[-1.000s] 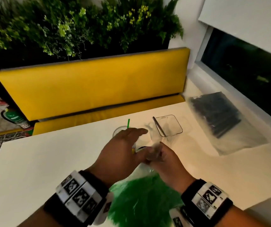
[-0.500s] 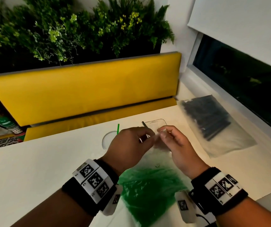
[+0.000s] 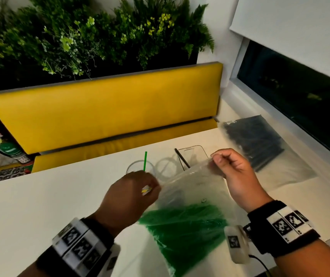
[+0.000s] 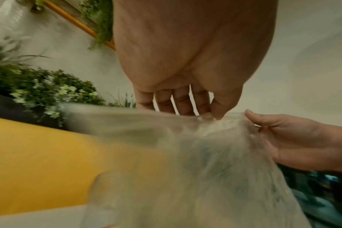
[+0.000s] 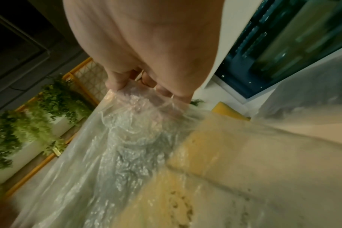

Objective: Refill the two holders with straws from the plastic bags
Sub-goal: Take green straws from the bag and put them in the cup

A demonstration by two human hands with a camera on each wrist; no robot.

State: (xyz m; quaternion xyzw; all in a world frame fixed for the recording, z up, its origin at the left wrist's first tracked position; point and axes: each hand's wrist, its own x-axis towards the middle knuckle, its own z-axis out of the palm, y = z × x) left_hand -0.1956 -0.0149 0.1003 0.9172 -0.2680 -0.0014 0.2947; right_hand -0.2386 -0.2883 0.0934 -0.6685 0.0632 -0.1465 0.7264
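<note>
Now 2 hands [image 3: 132,196] on 1 green-straw bag [image 3: 188,200], 2 holders [image 3: 140,168], 1 black-straw bag [image 3: 260,144]

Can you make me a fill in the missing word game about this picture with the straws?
1. Both hands pinch the top of the bag full of ____ straws.
2. The round cup holds just ____ green straw.
3. The bag of black straws lies near the ____.
4. The bench behind the table is ____.

Missing words: green; one; window; yellow
</note>
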